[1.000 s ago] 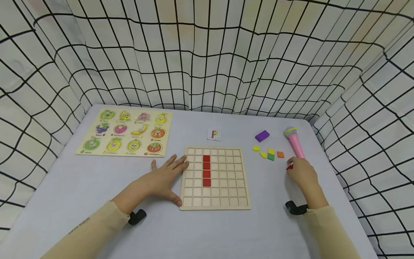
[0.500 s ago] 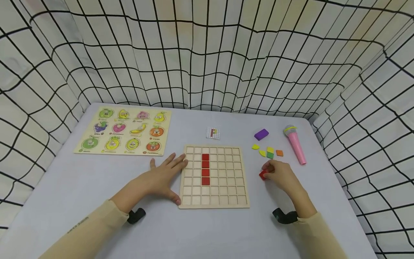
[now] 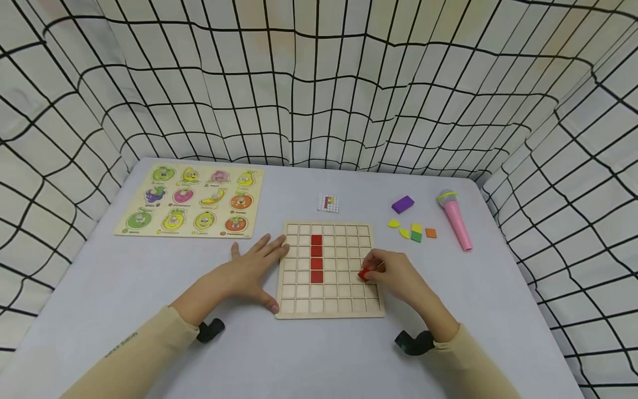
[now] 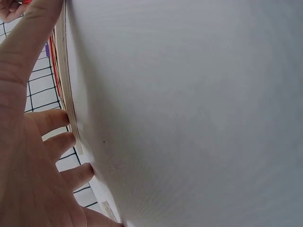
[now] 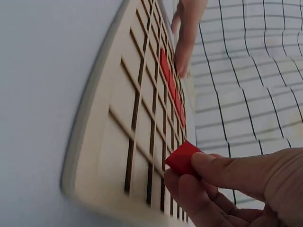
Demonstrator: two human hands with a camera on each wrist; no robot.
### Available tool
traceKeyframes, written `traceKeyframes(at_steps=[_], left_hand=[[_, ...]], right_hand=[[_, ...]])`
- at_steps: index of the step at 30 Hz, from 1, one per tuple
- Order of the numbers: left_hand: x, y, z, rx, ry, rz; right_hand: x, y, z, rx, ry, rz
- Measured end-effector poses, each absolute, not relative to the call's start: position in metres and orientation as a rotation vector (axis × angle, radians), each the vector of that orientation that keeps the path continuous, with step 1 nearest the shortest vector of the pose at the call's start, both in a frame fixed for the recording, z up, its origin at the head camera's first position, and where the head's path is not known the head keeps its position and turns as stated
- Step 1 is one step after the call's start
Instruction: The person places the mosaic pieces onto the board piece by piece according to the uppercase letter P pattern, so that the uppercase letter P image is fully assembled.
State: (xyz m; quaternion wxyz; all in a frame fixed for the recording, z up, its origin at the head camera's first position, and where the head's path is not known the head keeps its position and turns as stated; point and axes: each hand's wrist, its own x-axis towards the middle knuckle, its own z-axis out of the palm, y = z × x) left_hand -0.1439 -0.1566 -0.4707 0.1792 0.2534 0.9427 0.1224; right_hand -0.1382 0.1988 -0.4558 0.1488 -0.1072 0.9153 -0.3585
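Note:
A wooden grid board (image 3: 344, 307) lies on the white table, with several red square tiles (image 3: 316, 264) set in one column left of its middle. My left hand (image 3: 249, 274) is spread flat, thumb and fingers touching the board's left edge; the left wrist view shows those fingers (image 4: 59, 144) against the rim. Over the board's right side, my right hand (image 3: 399, 276) pinches another red tile (image 5: 183, 158) between thumb and fingers. In the right wrist view this tile is held tilted, above the grid.
Yellow, green and orange pieces (image 3: 416, 236) lie right of the board, near a purple block (image 3: 402, 204) and a pink toy microphone (image 3: 456, 221). A small pattern card (image 3: 328, 203) sits behind the board. A fruit puzzle board (image 3: 191, 200) is at the back left; black netting surrounds the table.
My right hand has carried the red tile leftward from beside the microphone to over the board's right side. The left hand has stayed at the board's left edge.

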Motion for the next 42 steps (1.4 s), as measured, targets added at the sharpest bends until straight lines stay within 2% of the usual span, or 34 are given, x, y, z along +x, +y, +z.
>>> traceKeyframes(at_steps=[13, 22, 35, 42], left_hand=[[-0.154, -0.154, -0.465, 0.743, 2.672, 0.356], [-0.157, -0.154, -0.470, 0.750, 2.686, 0.345], [-0.144, -0.156, -0.476, 0.739, 2.688, 0.392], [-0.141, -0.156, -0.475, 0.759, 2.701, 0.423]], right_hand=[[-0.131, 0.135, -0.461, -0.612, 2.592, -1.124], [-0.128, 0.111, -0.469, -0.751, 2.741, -0.900], [-0.119, 0.119, -0.475, -0.807, 2.800, -0.800], [-0.124, 0.150, -0.476, -0.630, 2.897, -0.800]])
